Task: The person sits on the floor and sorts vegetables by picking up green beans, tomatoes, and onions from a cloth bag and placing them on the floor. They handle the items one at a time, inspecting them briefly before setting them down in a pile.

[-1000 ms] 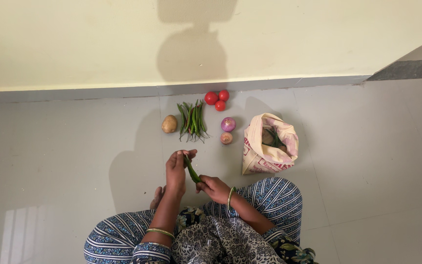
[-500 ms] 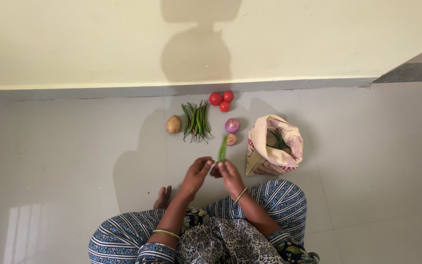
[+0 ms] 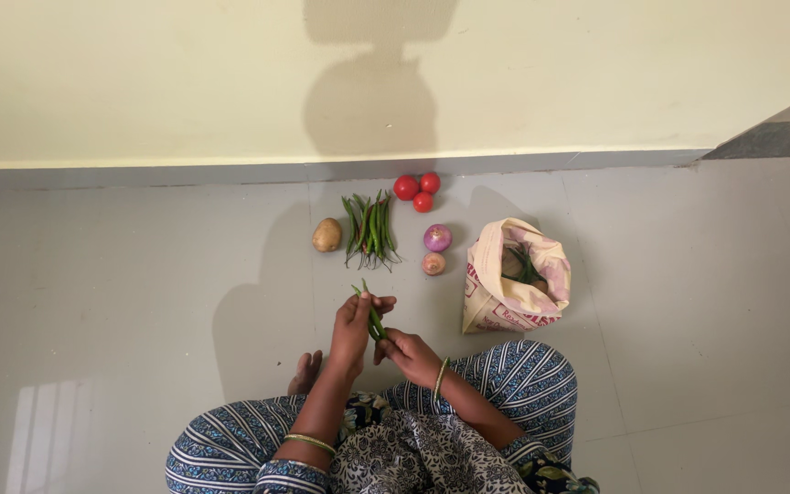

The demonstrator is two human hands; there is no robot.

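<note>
Both hands, left hand (image 3: 351, 322), right hand (image 3: 406, 352), pinching green bean (image 3: 372, 313); bean pile (image 3: 371, 229), bag (image 3: 514, 274) beyond

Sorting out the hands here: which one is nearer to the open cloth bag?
Right. The right hand sits just left of the cloth bag, holding the green pods' lower end; the left hand grips them farther left.

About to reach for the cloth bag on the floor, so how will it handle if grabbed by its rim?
The bag looks soft: its rim is rolled and creased, so it would probably fold rather than lift stiffly. It stands slumped with vegetables inside, so it may tip or spill if pushed from the side.
</note>
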